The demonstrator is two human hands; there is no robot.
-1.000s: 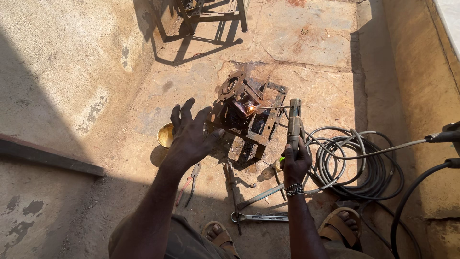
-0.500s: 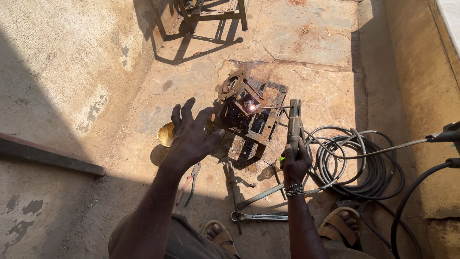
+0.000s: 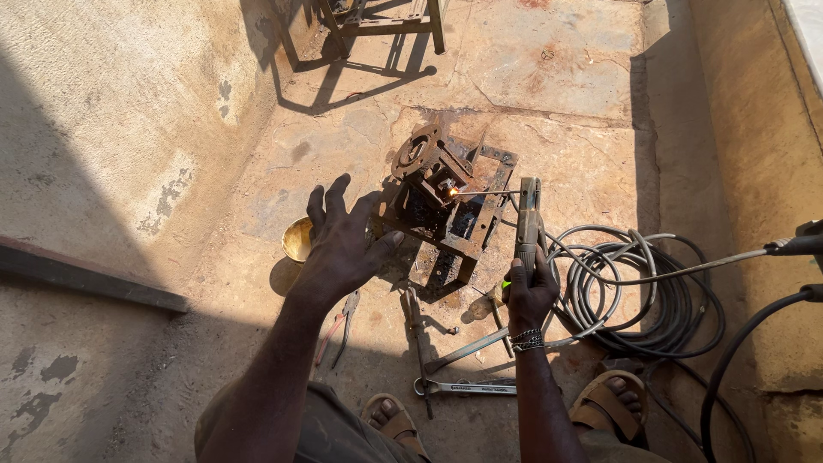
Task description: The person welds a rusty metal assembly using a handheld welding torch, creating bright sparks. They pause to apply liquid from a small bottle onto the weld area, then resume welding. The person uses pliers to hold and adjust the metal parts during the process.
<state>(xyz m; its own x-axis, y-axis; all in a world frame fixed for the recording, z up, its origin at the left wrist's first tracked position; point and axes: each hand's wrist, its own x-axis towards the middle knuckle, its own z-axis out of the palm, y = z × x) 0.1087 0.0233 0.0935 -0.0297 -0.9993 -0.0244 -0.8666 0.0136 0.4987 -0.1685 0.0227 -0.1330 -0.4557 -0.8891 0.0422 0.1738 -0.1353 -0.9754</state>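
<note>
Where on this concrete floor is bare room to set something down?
Free: the sunlit slab beyond the rusty metal frame, and shaded floor left of the left hand. Crowded: near the right hand, with coiled grey cable and steel spanner.

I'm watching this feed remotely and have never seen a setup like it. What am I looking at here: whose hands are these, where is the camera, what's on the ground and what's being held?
There is no machine: a person works with bare hands, and the single camera sits on their head, looking down. So the arms coming up from the bottom edge are the wearer's own.

The right hand grips a welding electrode holder, whose thin rod reaches to a rusty metal frame on the concrete floor; a small glow shows at the rod's tip. The left hand is raised, open with fingers spread, holding nothing, between the camera and the frame.

On the floor around it lie a coil of cable, a spanner, pliers and a small brass-coloured bowl. The wearer's sandalled feet show at the bottom.
</note>
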